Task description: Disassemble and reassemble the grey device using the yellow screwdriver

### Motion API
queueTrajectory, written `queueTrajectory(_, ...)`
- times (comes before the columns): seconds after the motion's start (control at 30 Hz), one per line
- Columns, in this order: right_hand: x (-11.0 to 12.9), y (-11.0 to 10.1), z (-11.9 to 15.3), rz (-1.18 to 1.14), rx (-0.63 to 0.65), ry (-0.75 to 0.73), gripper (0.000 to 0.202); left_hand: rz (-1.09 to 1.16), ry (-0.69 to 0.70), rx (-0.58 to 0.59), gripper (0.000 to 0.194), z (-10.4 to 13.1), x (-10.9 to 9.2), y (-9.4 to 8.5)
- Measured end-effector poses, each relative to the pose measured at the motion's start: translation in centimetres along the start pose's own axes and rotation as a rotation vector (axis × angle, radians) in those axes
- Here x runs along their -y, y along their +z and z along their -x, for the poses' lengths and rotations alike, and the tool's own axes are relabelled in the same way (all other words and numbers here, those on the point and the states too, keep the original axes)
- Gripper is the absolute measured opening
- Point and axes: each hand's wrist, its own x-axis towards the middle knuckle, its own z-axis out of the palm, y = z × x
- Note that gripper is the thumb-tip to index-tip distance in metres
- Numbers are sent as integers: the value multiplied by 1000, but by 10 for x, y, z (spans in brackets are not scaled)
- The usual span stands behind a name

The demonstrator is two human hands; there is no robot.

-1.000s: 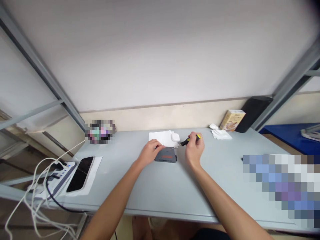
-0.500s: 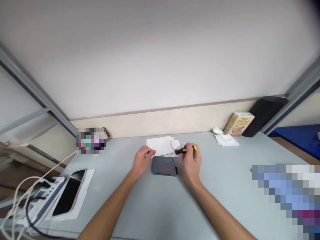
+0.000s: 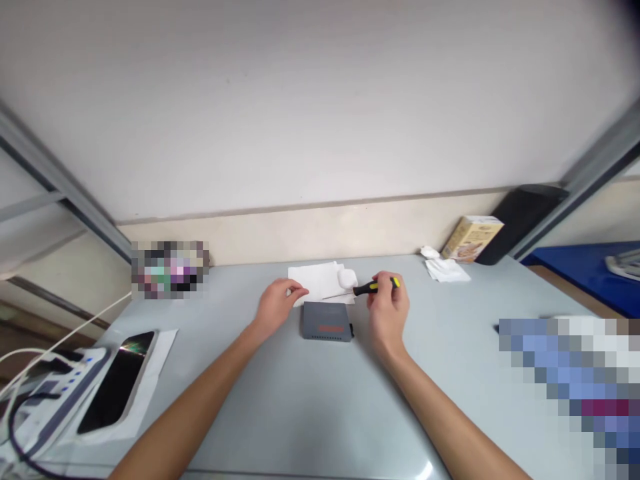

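My right hand (image 3: 389, 310) is closed around the black and yellow handle of a screwdriver (image 3: 374, 287). Its thin shaft points left, above the far edge of a small dark grey box (image 3: 327, 321) with orange lettering and a row of slots along its near side. My left hand (image 3: 278, 307) is left of the box, thumb and fingertips pinched close to the screwdriver's tip; whatever is between them is too small to make out. White paper (image 3: 315, 279) lies just behind the box, and a rounded white case (image 3: 347, 278) rests at its right side.
A phone (image 3: 120, 380) lies on white paper at the left, beside a power strip (image 3: 65, 393) with cables. At the back right stand a carton (image 3: 473, 239) and a black cylinder (image 3: 525, 217), with crumpled tissue (image 3: 447, 269) in front. Blurred-out items occupy the back left and right edge.
The view has shifted slightly. My left hand has drawn a little left, away from the box, and my right hand with the screwdriver has moved slightly right. Both grips look the same.
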Motion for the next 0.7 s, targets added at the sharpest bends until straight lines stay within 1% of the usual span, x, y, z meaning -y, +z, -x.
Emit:
queueTrajectory(0.1,4,2,5,-18,34,24,30,-135,60,-7,19,-6,1,-3)
queueTrajectory(0.17,6,2,9,-36,59,24,29,-177,70,-29,17,-9,2,-4)
queueTrajectory(0.27,11,2,12,-53,71,35,29,-179,68,-52,16,-8,8,-4)
queueTrajectory(0.37,16,1,11,-63,55,37,29,-179,79,-27,16,-3,13,-4)
queueTrajectory(0.47,19,0,9,-74,43,-1,29,-198,87,2,16,-1,14,-4)
queueTrajectory(0.6,15,0,7,-47,46,-65,30,-161,107,-5,23,-1,13,-4)
queueTrajectory(0.7,8,0,6,-20,54,-87,33,-137,69,-38,30,-2,12,-4)
